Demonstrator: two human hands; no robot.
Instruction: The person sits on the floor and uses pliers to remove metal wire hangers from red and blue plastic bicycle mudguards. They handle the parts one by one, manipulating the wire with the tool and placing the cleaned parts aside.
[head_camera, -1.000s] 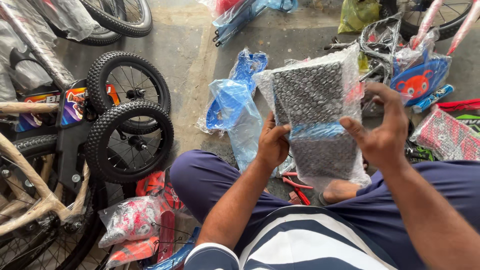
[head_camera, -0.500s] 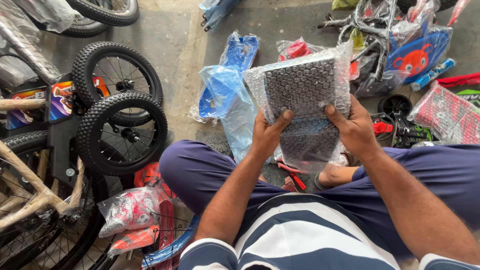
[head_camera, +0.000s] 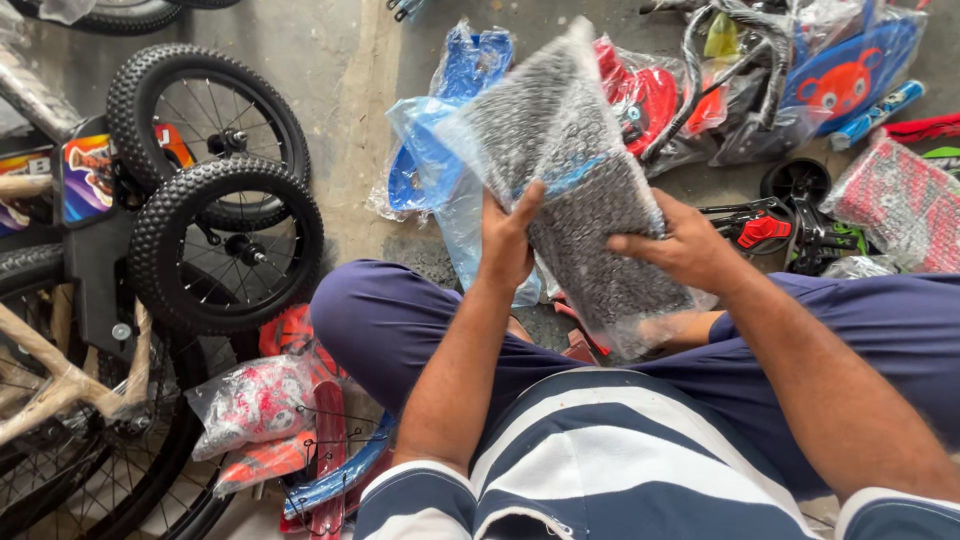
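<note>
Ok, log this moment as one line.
left hand: grips bubble-wrapped dark part | right hand: grips same | small bike wheels: on floor, left

bubble-wrapped dark part (head_camera: 585, 200): centre, held | blue plastic bag (head_camera: 440, 170): behind | red-white wrapped pack (head_camera: 255, 400): lower left

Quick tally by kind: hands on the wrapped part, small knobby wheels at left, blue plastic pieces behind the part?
Hands on the bubble-wrapped dark part: 2, left hand and right hand
Small knobby wheels: 2, upper and lower
Blue plastic pieces in bags: 2, and
Total: 6
</note>
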